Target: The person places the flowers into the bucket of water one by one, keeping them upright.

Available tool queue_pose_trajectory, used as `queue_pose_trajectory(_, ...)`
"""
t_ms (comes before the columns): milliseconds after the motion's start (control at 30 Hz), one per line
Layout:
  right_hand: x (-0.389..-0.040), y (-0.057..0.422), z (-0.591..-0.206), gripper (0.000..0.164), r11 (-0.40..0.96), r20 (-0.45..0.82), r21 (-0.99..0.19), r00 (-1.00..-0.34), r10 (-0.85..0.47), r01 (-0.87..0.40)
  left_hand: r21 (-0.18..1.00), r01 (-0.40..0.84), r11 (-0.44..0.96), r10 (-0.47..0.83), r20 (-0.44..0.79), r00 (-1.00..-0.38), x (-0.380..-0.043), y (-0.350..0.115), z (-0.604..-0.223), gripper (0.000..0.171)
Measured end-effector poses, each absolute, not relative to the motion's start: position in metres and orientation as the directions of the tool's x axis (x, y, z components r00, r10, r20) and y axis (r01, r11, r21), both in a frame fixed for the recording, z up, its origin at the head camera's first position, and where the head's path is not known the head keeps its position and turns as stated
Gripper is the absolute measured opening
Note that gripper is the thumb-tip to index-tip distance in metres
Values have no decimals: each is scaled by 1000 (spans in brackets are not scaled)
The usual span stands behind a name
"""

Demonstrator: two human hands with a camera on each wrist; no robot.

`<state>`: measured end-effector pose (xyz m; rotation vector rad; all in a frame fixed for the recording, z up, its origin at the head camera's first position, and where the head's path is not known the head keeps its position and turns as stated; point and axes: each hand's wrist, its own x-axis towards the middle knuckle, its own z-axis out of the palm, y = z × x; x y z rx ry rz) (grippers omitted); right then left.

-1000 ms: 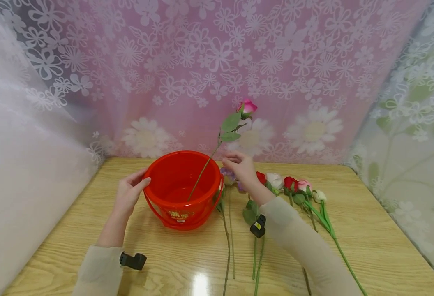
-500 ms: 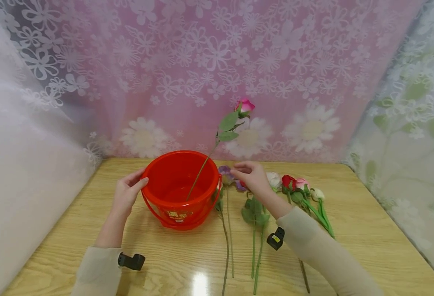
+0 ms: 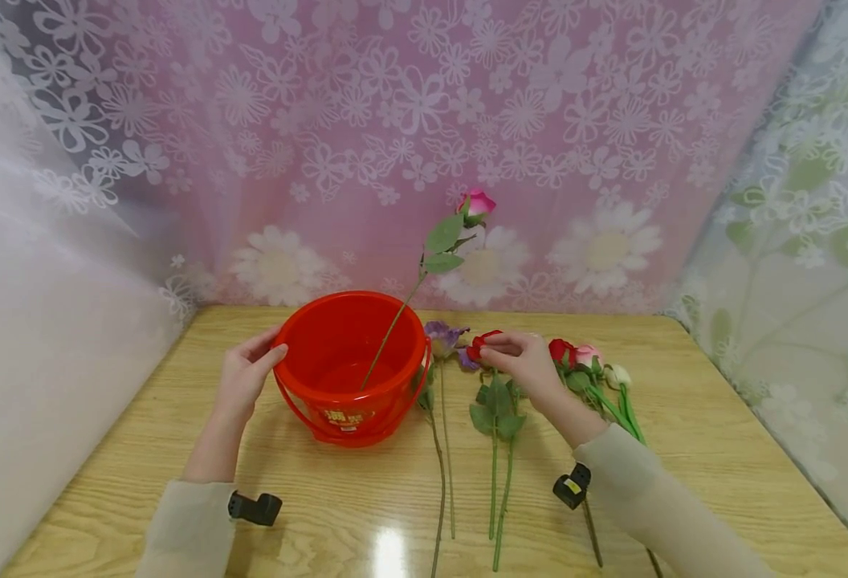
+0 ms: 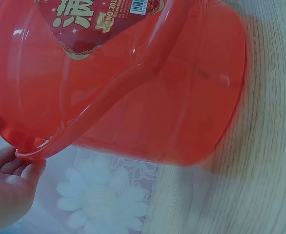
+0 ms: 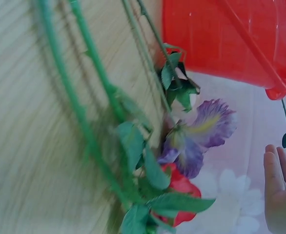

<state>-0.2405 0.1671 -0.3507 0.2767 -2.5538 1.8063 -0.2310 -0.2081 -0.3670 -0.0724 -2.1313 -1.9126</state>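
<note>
My left hand [image 3: 242, 381] holds the rim of a red plastic bucket [image 3: 398, 408], its thumb over the edge; in the left wrist view the fingers pinch the rim by the handle [image 4: 101, 113]. A pink rose [image 3: 478, 203] leans in the bucket, its bloom high above the rim. Over the row of flowers, my right hand [image 3: 528, 368] hovers at a red rose [image 3: 483, 343]. In the right wrist view that hand has extended fingers [image 5: 274, 170] and nothing between them, apart from the red rose [image 5: 186, 191]. A purple iris [image 3: 444, 337] lies between bucket and red rose.
Further right on the wooden table [image 3: 323, 514] lie another red rose [image 3: 563, 353], a pale pink rose [image 3: 589, 356] and a white tulip [image 3: 618, 376]. Their stems run toward the front edge. A pink floral curtain [image 3: 366, 160] hangs behind.
My right hand has moved right, away from the leaning pink rose, and come lower over the red rose. My left hand stays on the bucket rim.
</note>
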Motion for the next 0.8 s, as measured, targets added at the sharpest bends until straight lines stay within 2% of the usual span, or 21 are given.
queue_pose_trajectory(367,-232,196,-357,37,331,92,-935,-989,-114,-125,968,219,123,-140,235,-962,-230,-209,-366,41)
queue_pose_trajectory(800,-227,223,-368,42,462,98,-879,-993,-71,-119,970,197,140,-148,217,-965,-229,-207,-365,41)
